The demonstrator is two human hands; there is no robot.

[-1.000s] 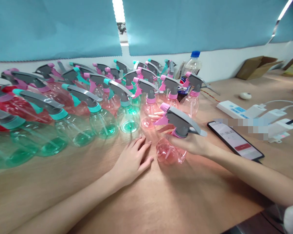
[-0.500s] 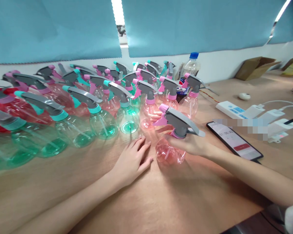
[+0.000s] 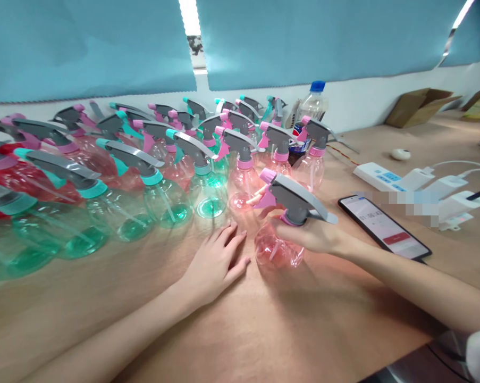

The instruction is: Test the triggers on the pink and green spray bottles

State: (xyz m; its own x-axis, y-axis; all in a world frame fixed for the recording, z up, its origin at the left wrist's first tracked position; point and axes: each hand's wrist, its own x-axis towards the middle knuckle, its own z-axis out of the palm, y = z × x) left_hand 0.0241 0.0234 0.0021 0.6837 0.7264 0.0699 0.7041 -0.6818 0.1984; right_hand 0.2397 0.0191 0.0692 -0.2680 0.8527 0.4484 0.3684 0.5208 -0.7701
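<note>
My right hand [image 3: 313, 234] is around the upper body of a pink spray bottle [image 3: 277, 250], just under its pink collar. That bottle stands nearly upright on the brown tabletop [image 3: 240, 330], with a grey head and a pink trigger; some of my fingers are behind it and only partly show. Palm down on the table, my left hand [image 3: 213, 263] lies with fingers spread and holds nothing. Beyond its fingertips stands a green spray bottle [image 3: 209, 199]. Another pink spray bottle [image 3: 240, 183] is just behind the held one.
Several more green spray bottles [image 3: 130, 213] and pink ones crowd the left and back. At right are a phone [image 3: 383, 226], a power strip [image 3: 377, 178] with plugged-in chargers, and a white rounded object [image 3: 400, 154]. A blue-capped drink bottle [image 3: 313, 103] and cardboard box [image 3: 419, 109] stand behind.
The fingers of my right hand beyond the pink spray bottle have shifted slightly and curled. My left hand rests in the same place, and the view has tilted a little.
</note>
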